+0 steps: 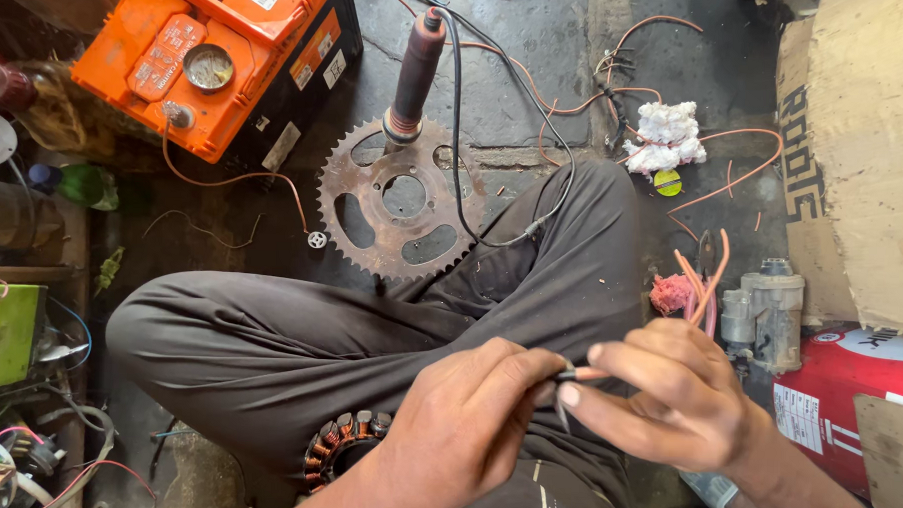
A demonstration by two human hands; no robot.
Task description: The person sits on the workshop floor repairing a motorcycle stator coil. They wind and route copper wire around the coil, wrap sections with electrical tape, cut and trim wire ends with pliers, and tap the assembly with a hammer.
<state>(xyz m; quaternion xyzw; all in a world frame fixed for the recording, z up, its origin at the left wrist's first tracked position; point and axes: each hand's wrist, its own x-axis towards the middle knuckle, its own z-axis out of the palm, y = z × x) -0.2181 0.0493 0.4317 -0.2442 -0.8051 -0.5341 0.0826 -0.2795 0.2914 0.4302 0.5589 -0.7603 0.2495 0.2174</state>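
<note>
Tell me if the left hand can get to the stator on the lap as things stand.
Probably yes: the stator lies just beside the left hand, nothing between them, though that hand is pinching a wire end with the right hand.

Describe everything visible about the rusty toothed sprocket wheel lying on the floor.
The rusty toothed metal sprocket lies flat on the dark floor, just beyond the person's crossed legs in dark trousers. It is brown with corrosion, ringed by small teeth, with a round centre hole and curved cut-outs around it. A dark reddish cylindrical tool handle rests on its upper edge, and a black cable crosses its right side. Neither hand touches it.
</note>
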